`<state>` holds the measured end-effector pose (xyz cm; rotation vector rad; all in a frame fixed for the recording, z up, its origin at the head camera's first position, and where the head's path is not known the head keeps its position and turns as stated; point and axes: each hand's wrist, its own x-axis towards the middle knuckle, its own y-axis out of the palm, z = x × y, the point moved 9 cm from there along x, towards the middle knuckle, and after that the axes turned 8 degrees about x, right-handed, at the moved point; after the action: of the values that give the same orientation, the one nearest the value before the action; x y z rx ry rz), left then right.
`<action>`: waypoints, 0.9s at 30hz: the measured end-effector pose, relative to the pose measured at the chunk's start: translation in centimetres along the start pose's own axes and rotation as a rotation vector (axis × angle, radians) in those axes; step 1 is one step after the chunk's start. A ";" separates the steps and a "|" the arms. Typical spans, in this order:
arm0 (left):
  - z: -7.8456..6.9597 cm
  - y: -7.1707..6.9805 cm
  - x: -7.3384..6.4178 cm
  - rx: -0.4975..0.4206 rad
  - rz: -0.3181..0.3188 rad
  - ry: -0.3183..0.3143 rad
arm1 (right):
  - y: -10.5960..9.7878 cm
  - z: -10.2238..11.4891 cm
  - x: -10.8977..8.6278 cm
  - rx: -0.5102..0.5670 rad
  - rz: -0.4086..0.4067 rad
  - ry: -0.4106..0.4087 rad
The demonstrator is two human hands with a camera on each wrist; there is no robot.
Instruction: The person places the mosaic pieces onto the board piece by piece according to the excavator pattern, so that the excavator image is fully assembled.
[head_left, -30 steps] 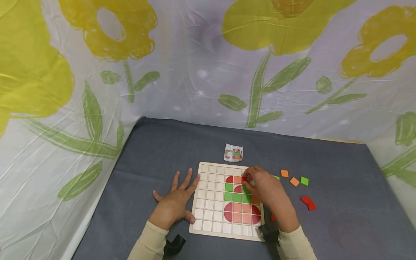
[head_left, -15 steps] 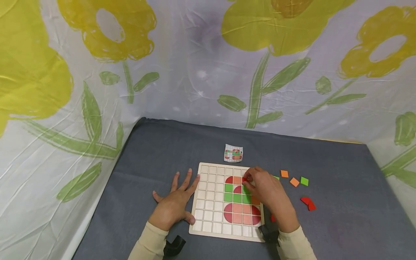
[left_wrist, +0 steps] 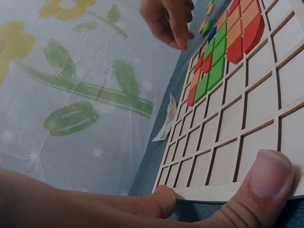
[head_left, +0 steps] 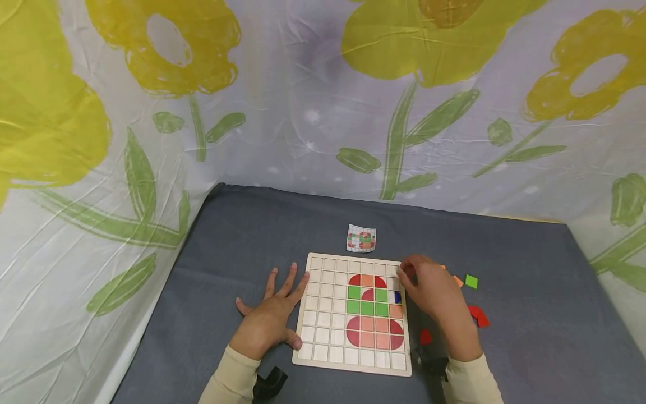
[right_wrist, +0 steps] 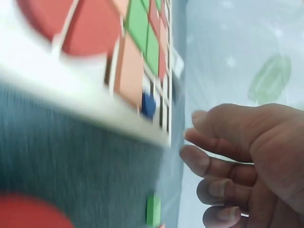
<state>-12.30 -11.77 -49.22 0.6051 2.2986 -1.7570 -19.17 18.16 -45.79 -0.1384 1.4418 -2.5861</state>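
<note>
A wooden grid board [head_left: 323, 353] lies on the table, partly filled with red, green and orange tiles. My left hand [head_left: 267, 326] spreads its fingers along the board's left side, with its thumb [left_wrist: 266, 180] at the rim in the left wrist view. Over the board's upper right edge is my right hand [head_left: 440, 300]. Its fingers are loosely bent, and nothing shows between them in the right wrist view. A dark blue piece [head_left: 397, 297] sits in a right-hand cell, above an orange tile [head_left: 396, 311]. A red quarter-round tile [head_left: 381, 282] ends the top coloured row.
Behind the board lies a small printed pattern card [head_left: 361, 239]. Loose tiles lie to the right: a green square [head_left: 471, 281], red pieces [head_left: 479, 316], another red piece [head_left: 426, 336], and orange squares [head_left: 458, 281] partly hidden by my right hand. A flowered curtain [head_left: 303, 112] hangs behind.
My right hand has moved right, off the red quarter-round tile, which stays in its cell. The blue piece and the lower red piece now show more fully. My left hand stays put.
</note>
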 end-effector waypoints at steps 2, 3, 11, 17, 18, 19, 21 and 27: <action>0.0 -0.1 -0.1 0.000 -0.001 -0.001 | -0.8 -1.0 -0.2 -0.011 -0.028 0.031; 0.0 -0.1 -0.1 -0.002 0.000 0.000 | -1.3 -1.5 -0.4 -0.017 -0.043 0.045; 1.2 1.9 1.4 -0.023 0.005 0.001 | -3.9 -5.5 -2.3 -0.048 -0.104 0.133; 2.0 2.7 1.8 -0.009 -0.025 0.014 | -4.1 -7.5 -3.2 -0.065 -0.057 0.179; 2.0 2.7 1.7 -0.005 -0.036 0.025 | -4.2 -7.8 -3.3 -0.067 -0.054 0.182; 1.9 2.6 1.7 -0.002 -0.047 0.034 | -4.2 -8.0 -3.4 -0.070 -0.052 0.184; 1.9 2.6 1.7 -0.014 -0.058 0.042 | -4.2 -8.3 -3.6 -0.073 -0.053 0.186; 2.7 3.9 2.8 -0.034 -0.053 0.032 | -4.4 -8.7 -4.0 -0.073 -0.068 0.186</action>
<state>-13.44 -12.92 -54.51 0.5757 2.3818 -1.7392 -17.23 28.51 -46.63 0.0458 1.6215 -2.6624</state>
